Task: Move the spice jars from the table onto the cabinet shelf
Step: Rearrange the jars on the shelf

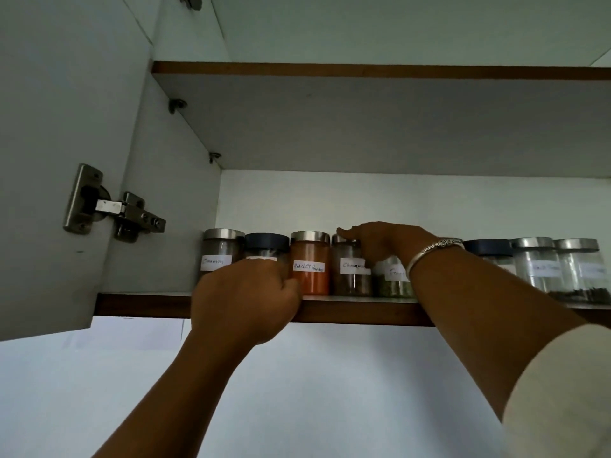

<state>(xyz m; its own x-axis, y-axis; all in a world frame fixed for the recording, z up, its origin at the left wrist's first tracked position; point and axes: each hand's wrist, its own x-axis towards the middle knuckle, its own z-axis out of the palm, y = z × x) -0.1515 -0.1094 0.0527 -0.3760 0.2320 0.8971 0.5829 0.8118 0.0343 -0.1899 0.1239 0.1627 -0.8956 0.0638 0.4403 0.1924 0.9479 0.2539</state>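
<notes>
Several labelled spice jars stand in a row on the cabinet shelf (347, 310). My left hand (246, 297) covers the lower part of the blue-lidded jar (266, 243), fingers curled round it, its thumb side touching the red chilli powder jar (310, 262). My right hand (380, 241) reaches in from the right and grips the steel lid of a brown cinnamon jar (350, 276); the palm hides the top of the fennel jar (395, 282). Another cinnamon jar (220, 251) stands at the far left. The table is out of view.
The open cabinet door with its steel hinge (112, 209) hangs at the left. An upper shelf board (363, 120) lies close above the jars. To the right stand another blue-lidded jar (489, 247) and two steel-lidded glass jars (558, 264). A white wall is below.
</notes>
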